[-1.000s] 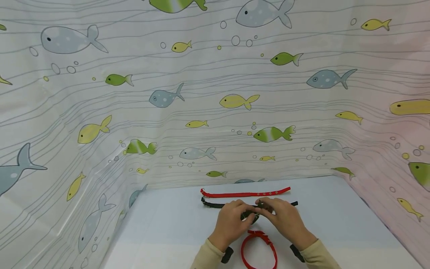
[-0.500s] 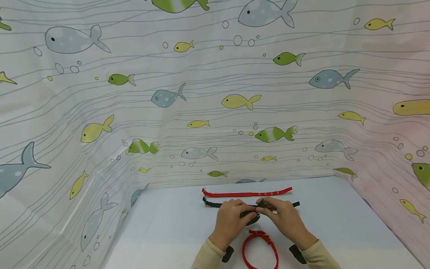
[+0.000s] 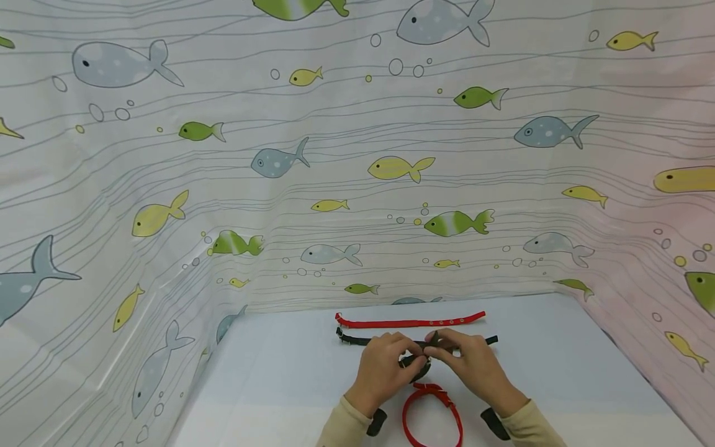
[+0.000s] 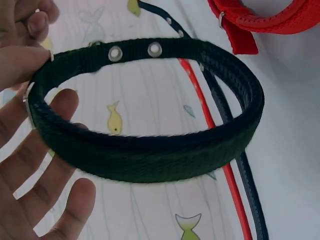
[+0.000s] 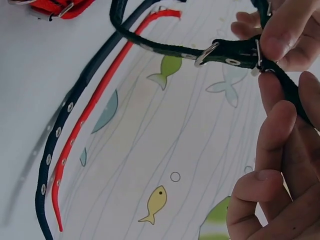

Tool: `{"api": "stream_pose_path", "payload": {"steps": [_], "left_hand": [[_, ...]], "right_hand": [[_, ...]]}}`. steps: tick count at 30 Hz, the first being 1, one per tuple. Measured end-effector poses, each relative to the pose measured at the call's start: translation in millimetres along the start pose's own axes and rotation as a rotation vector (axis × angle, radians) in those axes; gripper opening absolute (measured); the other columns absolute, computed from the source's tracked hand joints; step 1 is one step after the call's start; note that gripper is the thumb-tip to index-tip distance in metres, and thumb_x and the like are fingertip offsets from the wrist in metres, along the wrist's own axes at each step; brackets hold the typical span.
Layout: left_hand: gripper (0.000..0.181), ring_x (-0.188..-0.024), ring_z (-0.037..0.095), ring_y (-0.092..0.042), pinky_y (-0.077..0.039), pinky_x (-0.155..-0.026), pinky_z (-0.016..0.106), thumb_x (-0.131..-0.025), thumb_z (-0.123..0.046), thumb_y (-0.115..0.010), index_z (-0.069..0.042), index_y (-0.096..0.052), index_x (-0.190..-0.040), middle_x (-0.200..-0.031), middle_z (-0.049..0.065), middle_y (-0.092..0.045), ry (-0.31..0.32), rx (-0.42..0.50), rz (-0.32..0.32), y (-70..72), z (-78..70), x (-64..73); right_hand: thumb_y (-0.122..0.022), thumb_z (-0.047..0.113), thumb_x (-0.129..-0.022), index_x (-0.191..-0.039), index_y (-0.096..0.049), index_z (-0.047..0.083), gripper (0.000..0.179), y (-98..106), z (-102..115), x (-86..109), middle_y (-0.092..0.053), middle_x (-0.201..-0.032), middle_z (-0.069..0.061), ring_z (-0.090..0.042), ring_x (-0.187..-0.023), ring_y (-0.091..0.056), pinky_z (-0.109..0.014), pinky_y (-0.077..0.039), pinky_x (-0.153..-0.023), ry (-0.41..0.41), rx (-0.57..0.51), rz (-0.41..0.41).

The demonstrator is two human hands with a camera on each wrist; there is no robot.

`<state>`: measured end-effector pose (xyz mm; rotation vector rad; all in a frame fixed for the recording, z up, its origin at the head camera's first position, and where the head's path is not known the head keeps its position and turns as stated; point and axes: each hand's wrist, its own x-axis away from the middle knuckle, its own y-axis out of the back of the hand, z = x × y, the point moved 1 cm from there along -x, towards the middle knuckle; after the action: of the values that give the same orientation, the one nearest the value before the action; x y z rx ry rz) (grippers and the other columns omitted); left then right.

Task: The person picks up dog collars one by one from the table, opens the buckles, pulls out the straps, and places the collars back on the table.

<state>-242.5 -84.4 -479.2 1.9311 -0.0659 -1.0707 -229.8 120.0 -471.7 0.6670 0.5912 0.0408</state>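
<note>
- The dark green collar (image 4: pixel 150 159) was up in both hands over the desk (image 3: pixel 279 360), bent round into a loop — its broad band at one side, a narrower stretch with metal eyelets (image 4: pixel 115 53) at the other.
- Its buckle (image 5: pixel 259 52) sat right at the fingertips, with a metal ring (image 5: pixel 206 55) just along the strap from it.
- The left hand (image 3: pixel 382 369) pinched the collar between thumb and forefinger beside the buckle; from the wrist I could see its other fingers spread loosely.
- The right hand (image 3: pixel 472 366) had the strap's end between its fingers, close against the left fingertips.
- Nearer the person, between the forearms, a red collar (image 3: pixel 442 396) lay on the desk as a buckled ring, a little apart from the green one.
- Just beyond the hands a black collar (image 3: pixel 354 341) was stretched out lengthwise, its middle partly hidden behind them.
- Past that lay a red strap (image 3: pixel 402 323), nearly parallel, eyelets towards its right end.
- Beige sleeves (image 3: pixel 346 425) covered the forearms, and dark pieces (image 3: pixel 494 424) showed at both wrists.
- All around rose a pale sheet (image 3: pixel 357 124) printed with fish — green, yellow and blue-grey.
</note>
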Motion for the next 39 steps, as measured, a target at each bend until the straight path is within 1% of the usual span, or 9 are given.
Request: {"api": "stream_pose_path", "payload": {"steps": [5, 8, 11, 17, 22, 29, 34, 36, 39], "left_hand": [[0.007, -0.064, -0.001, -0.05, -0.034, -0.057, 0.014, -0.088, -0.029, -0.075, -0.026, -0.069, -0.085, -0.078, -0.018, -0.066, -0.008, -0.013, -0.032, 2.5, -1.3, 0.2], [0.006, -0.066, -0.001, -0.053, -0.037, -0.057, 0.015, -0.088, -0.024, -0.073, -0.023, -0.067, -0.086, -0.079, -0.016, -0.066, -0.03, -0.031, -0.066, 2.9, -1.4, 0.0], [0.005, -0.068, 0.002, -0.058, -0.039, -0.058, 0.017, -0.088, -0.019, -0.07, -0.022, -0.072, -0.091, -0.082, -0.014, -0.066, -0.061, -0.068, -0.081, 3.2, -2.6, -0.2], [0.017, -0.071, 0.008, -0.061, -0.047, -0.062, 0.025, -0.087, -0.019, -0.068, -0.026, -0.08, -0.097, -0.084, -0.011, -0.067, -0.146, -0.215, -0.055, 5.5, -9.7, 1.5], [0.02, -0.077, 0.012, -0.063, -0.05, -0.068, 0.031, -0.087, -0.026, -0.066, -0.026, -0.08, -0.101, -0.088, -0.009, -0.068, -0.208, -0.312, -0.018, 6.3, -16.3, 3.6], [0.023, -0.082, 0.012, -0.065, -0.052, -0.072, 0.03, -0.093, -0.045, -0.07, -0.024, -0.078, -0.097, -0.09, -0.008, -0.07, -0.256, -0.344, 0.015, 6.4, -19.0, 2.2], [0.024, -0.077, 0.008, -0.063, -0.052, -0.069, 0.024, -0.092, -0.047, -0.073, -0.024, -0.077, -0.096, -0.085, -0.01, -0.071, -0.305, -0.344, -0.014, 4.6, -18.3, 1.2], [0.022, -0.076, 0.008, -0.063, -0.051, -0.067, 0.023, -0.093, -0.046, -0.072, -0.024, -0.076, -0.096, -0.085, -0.011, -0.071, -0.307, -0.332, -0.02, 4.0, -17.0, 1.0], [0.021, -0.076, 0.008, -0.064, -0.049, -0.064, 0.023, -0.096, -0.044, -0.069, -0.024, -0.075, -0.092, -0.081, -0.011, -0.071, -0.266, -0.289, -0.012, 5.1, -13.6, 1.4]], "right_hand": [[-0.075, 0.042, -0.09, -0.099, -0.07, 0.035, 0.013, -0.2, 1.6, -1.4, -0.066, -0.082, 0.029, 0.003, -0.074, -0.061, -0.025, -0.051, -0.065, 0.006, 0.006, -0.014], [-0.075, 0.043, -0.089, -0.098, -0.07, 0.034, 0.013, 0.1, 3.6, -3.0, -0.064, -0.081, 0.03, 0.003, -0.074, -0.06, -0.028, -0.053, -0.066, 0.02, 0.023, -0.029], [-0.076, 0.041, -0.089, -0.098, -0.07, 0.033, 0.013, 0.9, 5.5, -4.4, -0.064, -0.081, 0.03, 0.004, -0.075, -0.061, -0.029, -0.055, -0.067, 0.041, 0.037, -0.056], [-0.082, 0.033, -0.085, -0.096, -0.072, 0.028, 0.015, 3.0, 8.1, -4.3, -0.065, -0.084, 0.025, 0.004, -0.073, -0.06, -0.028, -0.054, -0.063, 0.089, 0.043, -0.115], [-0.083, 0.03, -0.085, -0.095, -0.072, 0.027, 0.015, 3.1, 10.5, -3.6, -0.065, -0.084, 0.025, 0.003, -0.073, -0.059, -0.025, -0.053, -0.061, 0.083, 0.043, -0.132], [-0.082, 0.036, -0.086, -0.094, -0.069, 0.031, 0.015, 3.2, 15.4, -4.4, -0.061, -0.082, 0.025, 0.002, -0.072, -0.057, -0.023, -0.049, -0.059, 0.085, 0.028, -0.07], [-0.079, 0.033, -0.089, -0.106, -0.073, 0.029, 0.019, 5.0, 16.3, -3.1, -0.06, -0.085, 0.023, 0.0, -0.074, -0.055, -0.023, -0.049, -0.061, 0.117, -0.044, -0.022], [-0.077, 0.029, -0.091, -0.113, -0.073, 0.028, 0.022, 6.3, 15.1, -2.2, -0.06, -0.088, 0.022, -0.001, -0.074, -0.055, -0.023, -0.049, -0.063, 0.149, -0.066, -0.018], [-0.076, 0.026, -0.093, -0.118, -0.07, 0.028, 0.026, 9.0, 11.2, -0.2, -0.06, -0.091, 0.019, -0.004, -0.075, -0.056, -0.024, -0.049, -0.063, 0.171, -0.078, -0.02]]}}
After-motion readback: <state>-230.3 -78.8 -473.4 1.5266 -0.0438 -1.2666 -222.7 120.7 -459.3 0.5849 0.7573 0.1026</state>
